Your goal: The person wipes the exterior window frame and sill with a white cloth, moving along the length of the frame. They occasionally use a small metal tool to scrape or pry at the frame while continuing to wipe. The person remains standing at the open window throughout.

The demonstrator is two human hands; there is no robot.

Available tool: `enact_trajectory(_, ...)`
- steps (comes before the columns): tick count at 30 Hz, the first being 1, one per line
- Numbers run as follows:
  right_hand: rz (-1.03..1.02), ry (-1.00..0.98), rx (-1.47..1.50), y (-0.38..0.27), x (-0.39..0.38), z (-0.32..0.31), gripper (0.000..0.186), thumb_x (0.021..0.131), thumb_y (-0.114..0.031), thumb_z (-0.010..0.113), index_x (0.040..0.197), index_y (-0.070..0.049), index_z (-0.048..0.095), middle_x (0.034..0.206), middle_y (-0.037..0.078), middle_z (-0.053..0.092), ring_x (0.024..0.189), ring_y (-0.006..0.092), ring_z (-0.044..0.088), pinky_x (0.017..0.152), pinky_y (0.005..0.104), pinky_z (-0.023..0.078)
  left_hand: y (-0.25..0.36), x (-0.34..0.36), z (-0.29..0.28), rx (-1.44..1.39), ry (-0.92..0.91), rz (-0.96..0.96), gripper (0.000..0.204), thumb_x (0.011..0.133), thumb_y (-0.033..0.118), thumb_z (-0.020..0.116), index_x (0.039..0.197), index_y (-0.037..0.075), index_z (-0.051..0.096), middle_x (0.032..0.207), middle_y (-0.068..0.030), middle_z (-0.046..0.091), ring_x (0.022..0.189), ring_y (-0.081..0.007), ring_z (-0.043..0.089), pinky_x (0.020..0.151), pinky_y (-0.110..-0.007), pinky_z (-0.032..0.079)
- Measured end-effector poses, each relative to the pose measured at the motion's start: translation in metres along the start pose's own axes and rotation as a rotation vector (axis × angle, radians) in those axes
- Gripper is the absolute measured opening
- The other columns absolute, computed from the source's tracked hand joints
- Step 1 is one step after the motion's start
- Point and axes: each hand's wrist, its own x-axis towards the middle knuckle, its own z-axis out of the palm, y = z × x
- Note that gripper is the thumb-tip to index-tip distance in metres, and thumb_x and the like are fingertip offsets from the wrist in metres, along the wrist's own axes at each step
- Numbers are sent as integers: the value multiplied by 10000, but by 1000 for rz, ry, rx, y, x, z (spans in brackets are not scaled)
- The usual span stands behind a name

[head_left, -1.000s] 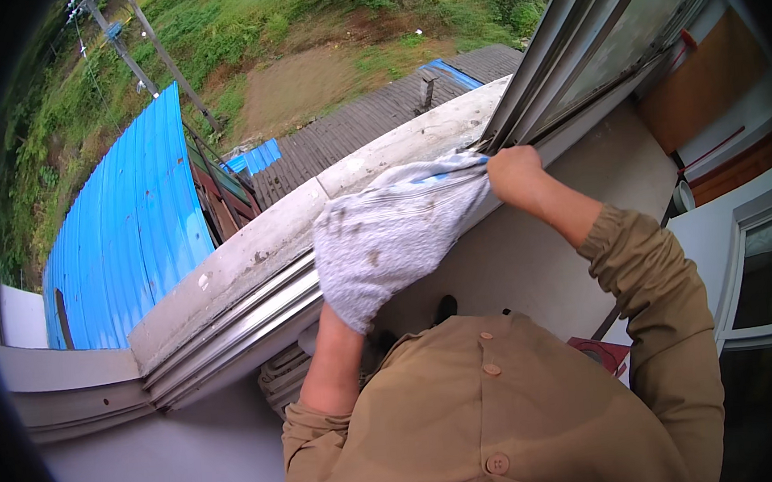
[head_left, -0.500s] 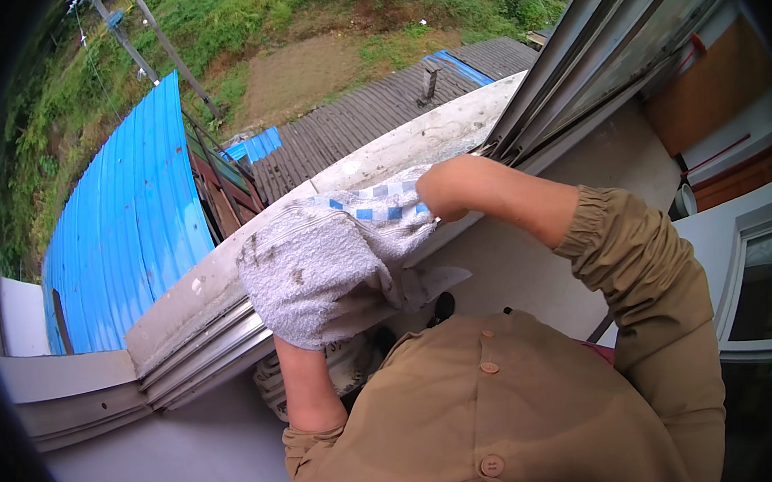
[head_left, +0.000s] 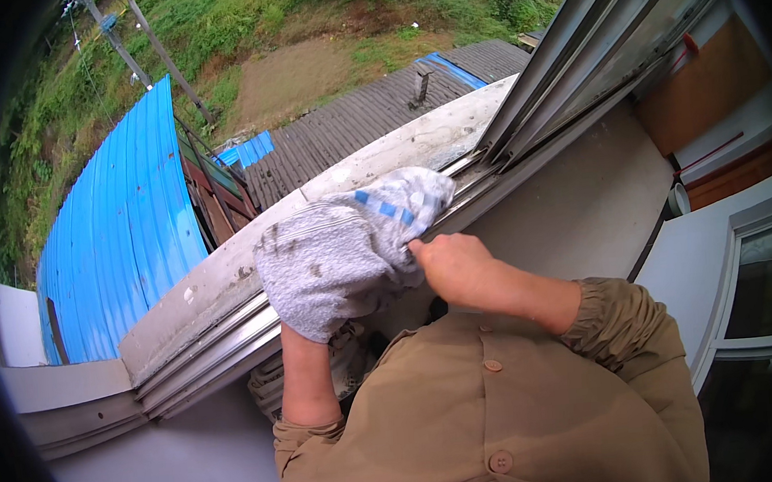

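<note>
A dirty white terry towel (head_left: 320, 259) with blue checks on one end is draped over my left hand, which it hides completely. Only my left forearm (head_left: 308, 376) shows below the cloth, so its fingers cannot be seen. My right hand (head_left: 453, 261) is closed, pinching the towel's edge near the checked end. That bunched end rests over the metal window track (head_left: 479, 170). Dark smudges mark the towel's upper left part.
A stained outer ledge (head_left: 380, 156) runs diagonally beyond the track. At right stand sliding window frames (head_left: 561, 58). Outside are a blue metal roof (head_left: 120, 215) and a grey corrugated roof (head_left: 333, 128). A whitish container (head_left: 275, 383), partly hidden, sits below my left arm.
My right hand has come back toward my body, from over the ledge to the towel's near edge. The checked end now bunches up to the right, and the hanging corner is gone from view.
</note>
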Motion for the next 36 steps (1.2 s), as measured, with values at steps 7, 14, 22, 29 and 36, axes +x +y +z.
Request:
enact_trajectory(7, 224, 109, -158, 95, -12, -15, 250, 827, -68, 462, 1046, -63, 583, 784, 171, 647, 755, 357, 643, 644, 456, 517, 6, -9, -1, 89, -26, -5, 603, 795, 464, 562, 1276, 109, 485, 1244, -81, 528, 1209, -280, 432, 1060, -456, 264)
enact_trajectory(14, 72, -34, -79, 38, -4, -20, 259, 834, -71, 451, 1049, -54, 596, 824, 186, 644, 799, 361, 636, 685, 460, 513, 29, 20, 14, -49, 20, 0, 524, 851, 377, 527, 1274, 74, 467, 1185, -77, 560, 1141, -287, 487, 1028, -429, 322)
enact_trajectory(22, 175, 23, -73, 53, -6, -17, 253, 892, -132, 442, 1081, -106, 609, 888, 145, 661, 851, 331, 646, 710, 445, 522, -14, -14, -7, 0, -36, -67, 455, 868, 305, 504, 1239, 41, 487, 1166, -90, 562, 1112, -280, 503, 1005, -401, 347)
enact_trajectory(29, 170, 347, 249, 104, -37, -16, 348, 842, -52, 473, 1165, -77, 599, 937, 224, 626, 854, 404, 593, 757, 457, 483, 15, 4, 34, -649, 73, -254, 398, 883, 241, 484, 1208, 13, 504, 1149, -101, 564, 1086, -274, 517, 985, -376, 368)
enact_trajectory(36, 210, 454, 735, 88, -69, 3, 359, 848, -3, 469, 1190, -45, 569, 688, 217, 529, 564, 290, 523, 590, 346, 447, 72, 11, 85, -405, 148, -190, 341, 854, 194, 499, 1126, 3, 577, 1088, -217, 570, 1049, -391, 520, 932, -422, 393)
